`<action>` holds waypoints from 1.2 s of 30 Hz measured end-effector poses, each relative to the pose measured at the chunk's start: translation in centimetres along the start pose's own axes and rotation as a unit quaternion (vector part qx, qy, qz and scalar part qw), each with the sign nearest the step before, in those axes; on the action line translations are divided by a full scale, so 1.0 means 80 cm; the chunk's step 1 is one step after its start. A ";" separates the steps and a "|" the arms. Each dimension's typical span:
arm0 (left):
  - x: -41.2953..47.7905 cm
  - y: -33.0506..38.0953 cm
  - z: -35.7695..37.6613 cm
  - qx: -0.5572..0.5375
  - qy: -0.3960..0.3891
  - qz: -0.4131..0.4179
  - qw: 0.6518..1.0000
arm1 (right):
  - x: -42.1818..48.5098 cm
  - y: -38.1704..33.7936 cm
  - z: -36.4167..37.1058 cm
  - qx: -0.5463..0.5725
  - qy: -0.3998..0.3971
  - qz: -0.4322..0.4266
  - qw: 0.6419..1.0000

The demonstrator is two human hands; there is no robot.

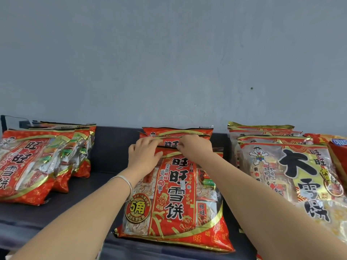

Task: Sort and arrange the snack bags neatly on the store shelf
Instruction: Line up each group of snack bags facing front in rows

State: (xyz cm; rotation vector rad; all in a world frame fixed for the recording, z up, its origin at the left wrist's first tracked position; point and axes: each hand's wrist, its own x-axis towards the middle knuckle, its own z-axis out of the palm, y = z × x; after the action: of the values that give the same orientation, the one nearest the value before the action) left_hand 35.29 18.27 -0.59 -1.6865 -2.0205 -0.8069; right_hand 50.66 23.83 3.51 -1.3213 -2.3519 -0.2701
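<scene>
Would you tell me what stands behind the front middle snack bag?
More red bags stand behind the front bag, only their top strips showing above the left hand and right hand; everything lower is covered.

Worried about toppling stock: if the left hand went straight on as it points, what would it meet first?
Probably the second bag, just behind the front bag whose top the left hand holds; depth is unclear.

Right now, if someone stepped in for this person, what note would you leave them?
Hands: left hand and right hand both have fingers gripping the top edge of the front middle bag on the shelf.
Done: left row and right row stand in line; more bags stand behind the held one.
Left: probably square this bag with its row, then let go.
</scene>
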 end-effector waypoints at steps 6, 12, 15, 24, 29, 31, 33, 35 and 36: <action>0.032 -0.002 0.014 0.005 0.029 0.047 0.998 | 0.036 -0.006 0.001 -0.037 0.051 -0.010 0.998; 0.050 -0.015 0.030 -0.031 -0.013 0.055 0.998 | 0.049 -0.011 0.008 -0.085 0.009 0.035 0.996; 0.055 -0.014 0.028 -0.040 -0.025 0.077 0.996 | 0.049 -0.009 0.004 -0.074 0.012 0.039 0.996; 0.054 -0.022 0.017 -0.054 -0.008 0.089 0.994 | 0.047 -0.003 -0.003 -0.063 -0.007 0.047 0.997; 0.053 -0.008 0.017 -0.069 0.004 0.050 0.996 | 0.040 -0.004 -0.005 -0.032 0.012 0.041 0.999; 0.049 -0.004 0.014 -0.060 0.018 0.049 0.997 | 0.034 -0.005 -0.005 -0.026 0.033 0.015 0.999; 0.041 -0.002 0.009 -0.043 0.036 0.056 0.997 | 0.026 -0.007 -0.003 -0.019 0.046 -0.010 0.999; 0.028 -0.001 0.000 -0.031 0.053 0.059 0.996 | 0.018 -0.013 0.001 -0.011 0.074 -0.035 0.997; 0.020 -0.002 -0.004 -0.028 0.055 0.056 0.997 | 0.015 -0.018 0.003 -0.003 0.091 -0.048 0.995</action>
State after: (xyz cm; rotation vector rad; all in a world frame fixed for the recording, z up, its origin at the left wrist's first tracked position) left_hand 34.79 19.22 0.62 -1.7292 -1.8300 -0.9040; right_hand 48.79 24.07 3.92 -1.1357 -2.2649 -0.4093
